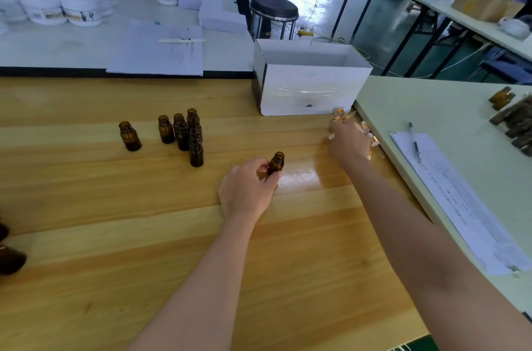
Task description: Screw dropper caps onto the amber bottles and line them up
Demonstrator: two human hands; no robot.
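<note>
1. Left hand. Your left hand (247, 188) rests low on the wooden table (115, 235), just right of centre. Its thumb and fingers are curled round the lower body of one amber bottle (277, 163). The bottle stands upright, its neck clear above the fingers and its mouth uncapped.

2. Right hand. Your right hand (349, 142) is stretched out to the far right edge of the table, well apart from the held bottle. It lies over a loose heap of dropper caps (339, 114), gold with white tips, which show round the fingers. The hand is blurred; you cannot tell whether the fingers hold a cap or merely touch the heap.

3. Remaining bottles. A tight cluster of uncapped bottles (182, 134) stands upright to the left of your left hand, farther back on the table. A single bottle (131, 137) stands apart, left of the cluster.

4. Surroundings. A white box (311, 88) sits just behind the caps. On the pale table (431, 109) adjoining on the right lie a paper sheet (466, 206) with a pen (414, 142) on it and, at the frame edge, a row of dark bottles (515, 120).
</note>
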